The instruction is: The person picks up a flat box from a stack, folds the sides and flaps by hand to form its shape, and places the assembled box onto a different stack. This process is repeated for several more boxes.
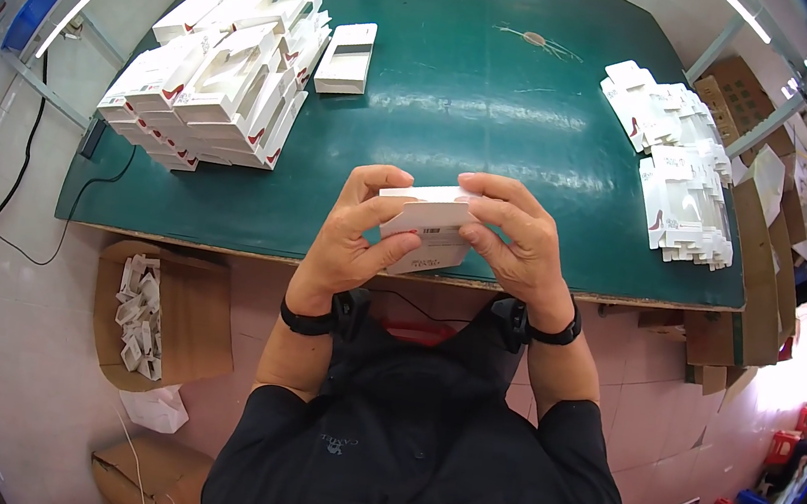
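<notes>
Between my two hands is a small white carton (432, 242), held just above the table's front edge with its printed side toward me. My left hand (358, 226) grips its left side, thumb on the face and fingers along the top. On the other side, my right hand (519, 234) pinches the upper right corner between thumb and fingers. A flap at the carton's top is partly hidden by the fingers. Stacked at the left are several white window boxes (215, 78), and one single window box (347, 59) lies beside them. Flat white carton blanks (688, 191) overlap in piles at the right.
The green table (458, 138) spans the view; a tied bundle of thin strings (538, 41) lies at its back. Below the left edge stands an open cardboard box (197, 317) with white pieces inside. Brown cartons (759, 266) crowd the right side. A black cable (76, 212) hangs at left.
</notes>
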`<state>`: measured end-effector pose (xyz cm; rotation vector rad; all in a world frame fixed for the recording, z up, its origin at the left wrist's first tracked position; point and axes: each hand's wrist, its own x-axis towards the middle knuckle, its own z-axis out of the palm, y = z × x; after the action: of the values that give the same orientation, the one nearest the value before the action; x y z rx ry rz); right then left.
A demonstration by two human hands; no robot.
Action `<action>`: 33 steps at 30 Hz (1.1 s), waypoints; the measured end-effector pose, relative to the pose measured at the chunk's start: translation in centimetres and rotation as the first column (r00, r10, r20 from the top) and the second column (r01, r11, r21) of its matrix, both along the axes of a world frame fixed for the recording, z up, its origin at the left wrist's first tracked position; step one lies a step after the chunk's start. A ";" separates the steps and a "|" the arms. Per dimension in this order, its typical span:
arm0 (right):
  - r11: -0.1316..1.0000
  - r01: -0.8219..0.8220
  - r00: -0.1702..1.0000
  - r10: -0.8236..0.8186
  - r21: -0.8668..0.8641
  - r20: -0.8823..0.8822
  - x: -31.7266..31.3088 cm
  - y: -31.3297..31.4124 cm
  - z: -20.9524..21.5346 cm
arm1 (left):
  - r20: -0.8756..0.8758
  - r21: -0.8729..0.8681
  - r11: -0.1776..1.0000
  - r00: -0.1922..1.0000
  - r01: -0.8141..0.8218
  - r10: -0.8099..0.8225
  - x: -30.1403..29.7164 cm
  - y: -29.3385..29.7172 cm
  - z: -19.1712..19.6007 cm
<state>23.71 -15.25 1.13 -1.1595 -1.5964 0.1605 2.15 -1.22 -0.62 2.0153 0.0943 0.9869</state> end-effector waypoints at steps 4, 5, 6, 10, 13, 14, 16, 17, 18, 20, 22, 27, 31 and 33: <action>0.992 0.077 0.993 -0.068 0.096 -0.094 -0.8 0.4 -0.5 | 0.003 -0.085 0.995 0.999 -0.053 0.054 0.2 -0.4 -0.3; 0.992 0.076 0.993 -0.067 0.096 -0.094 -0.8 0.5 -0.7 | 0.003 -0.085 0.995 0.999 -0.054 0.054 0.2 -0.4 -0.3; 0.983 0.098 0.995 -0.098 0.153 -0.007 -0.7 0.6 -0.8 | 0.004 -0.060 0.996 0.998 -0.059 0.059 0.3 -0.4 -0.3; 0.966 0.136 0.969 -0.176 0.222 0.171 -1.0 0.5 -0.4 | 0.016 -0.016 0.997 0.997 -0.080 0.080 0.4 -0.4 -0.5; 0.978 0.161 0.964 -0.184 0.129 0.190 -1.2 0.3 0.0 | 0.036 -0.027 0.994 0.994 -0.102 0.103 0.7 -0.8 -0.6; 0.980 0.160 0.965 -0.181 0.117 0.191 -1.1 0.2 -0.1 | 0.050 -0.137 0.987 0.994 -0.088 0.096 0.8 -1.3 -0.5; 0.983 0.158 0.965 -0.174 0.094 0.194 -1.0 0.2 -0.3 | 0.079 -0.349 0.935 0.993 -0.055 0.088 0.9 -1.9 -0.3; 0.983 0.158 0.966 -0.173 0.093 0.194 -1.1 0.2 -0.3 | 0.079 -0.350 0.935 0.993 -0.056 0.088 0.8 -1.8 -0.4; 0.984 0.155 0.971 -0.167 0.082 0.171 -1.1 0.1 -0.2 | 0.072 -0.265 0.962 0.994 -0.059 0.081 0.7 -1.6 -0.4; 0.987 0.148 0.980 -0.155 0.061 0.124 -1.2 0.0 -0.1 | 0.056 -0.089 0.994 0.996 -0.063 0.068 0.5 -1.1 -0.6; 0.987 0.148 0.979 -0.156 0.067 0.128 -1.2 0.1 -0.2 | 0.042 -0.087 0.994 0.997 -0.059 0.063 0.4 -0.9 -0.8; 0.990 0.136 0.985 -0.140 0.050 0.105 -1.1 -0.1 -0.7 | 0.003 -0.072 0.997 1.000 -0.014 0.014 0.1 -0.4 -1.0; 0.991 0.131 0.985 -0.133 0.030 0.106 -1.0 -0.2 -0.7 | -0.013 -0.063 0.998 1.000 0.017 -0.018 0.1 0.0 -0.9; 0.991 0.134 0.984 -0.136 0.027 0.115 -0.9 -0.2 -0.7 | -0.018 -0.061 0.998 0.999 0.026 -0.027 0.2 -0.1 -0.7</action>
<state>22.79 -15.44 0.44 -1.2773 -1.6109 -0.0115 2.39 -1.28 -1.37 1.9661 0.1064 0.9373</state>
